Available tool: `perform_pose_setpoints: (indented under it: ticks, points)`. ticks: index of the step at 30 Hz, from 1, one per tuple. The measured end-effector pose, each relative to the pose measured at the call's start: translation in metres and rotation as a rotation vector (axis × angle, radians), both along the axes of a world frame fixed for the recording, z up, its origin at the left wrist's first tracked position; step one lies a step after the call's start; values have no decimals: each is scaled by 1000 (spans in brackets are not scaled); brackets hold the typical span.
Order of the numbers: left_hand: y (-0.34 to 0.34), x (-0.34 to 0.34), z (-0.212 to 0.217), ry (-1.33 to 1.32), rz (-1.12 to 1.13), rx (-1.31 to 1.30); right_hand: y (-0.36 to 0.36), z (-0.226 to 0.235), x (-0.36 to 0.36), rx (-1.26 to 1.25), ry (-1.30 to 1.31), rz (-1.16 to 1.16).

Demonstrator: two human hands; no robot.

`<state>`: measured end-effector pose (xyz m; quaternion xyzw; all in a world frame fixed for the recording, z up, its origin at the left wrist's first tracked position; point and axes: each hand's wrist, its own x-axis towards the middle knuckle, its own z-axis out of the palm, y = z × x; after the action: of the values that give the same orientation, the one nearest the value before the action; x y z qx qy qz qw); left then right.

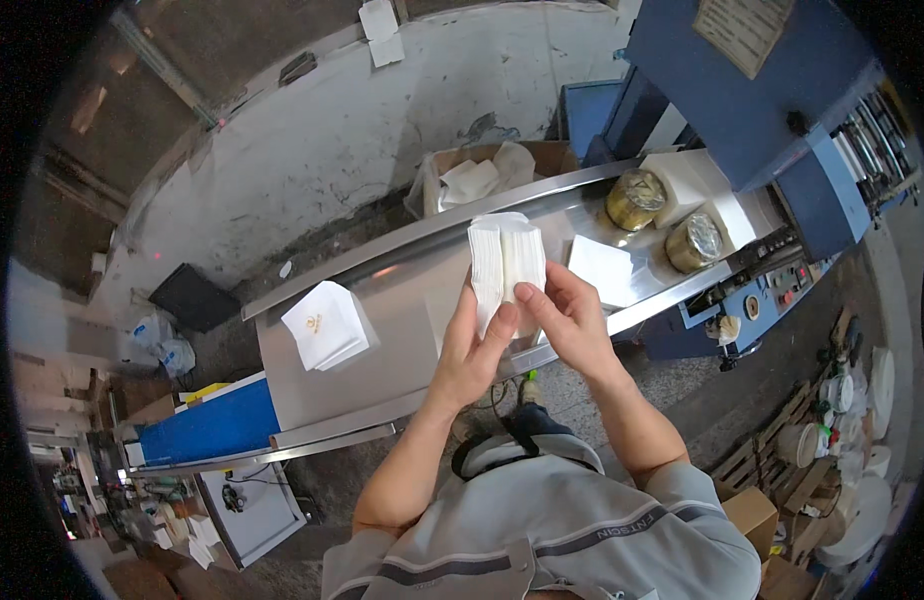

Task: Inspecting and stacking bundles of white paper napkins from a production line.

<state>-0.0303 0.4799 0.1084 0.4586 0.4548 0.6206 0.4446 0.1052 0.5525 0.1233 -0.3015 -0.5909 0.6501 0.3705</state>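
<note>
I hold an upright stack of white folded napkins (505, 262) above a shiny metal chute table (402, 300). My left hand (470, 350) grips the stack from below and the left side. My right hand (570, 318) pinches its lower right edge with thumb and fingers. A second stack of white napkins with a small gold mark (327, 325) lies on the metal surface to the left. Another white napkin stack (604, 268) rests on the metal just right of my hands.
A blue machine (752, 90) stands at the right with two brass-coloured rollers (637, 197) and a control panel (772, 290). A cardboard box with white paper (482, 175) sits behind the table. Buckets and pallets (832, 440) crowd the lower right floor.
</note>
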Motion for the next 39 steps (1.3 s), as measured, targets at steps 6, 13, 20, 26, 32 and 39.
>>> perform_pose_setpoints:
  ticks: [6,13,20,26,32,39]
  points:
    - [-4,-9,-1,-125,52,-92,2,-5,3,-28,-13,49]
    - [-1,-3,7,-96,73,-88,-5,-7,-4,38,-66,-90]
    - [4,-8,-14,-272,140,-197,1,-18,2,39,-67,-70]
    - [4,-6,-19,-267,143,-175,-4,-13,2,19,-82,11]
    - [4,-8,-21,-364,118,-153,1,-22,6,34,-98,32]
    - [7,-8,-21,-285,80,-166,-5,-18,3,36,-95,-11]
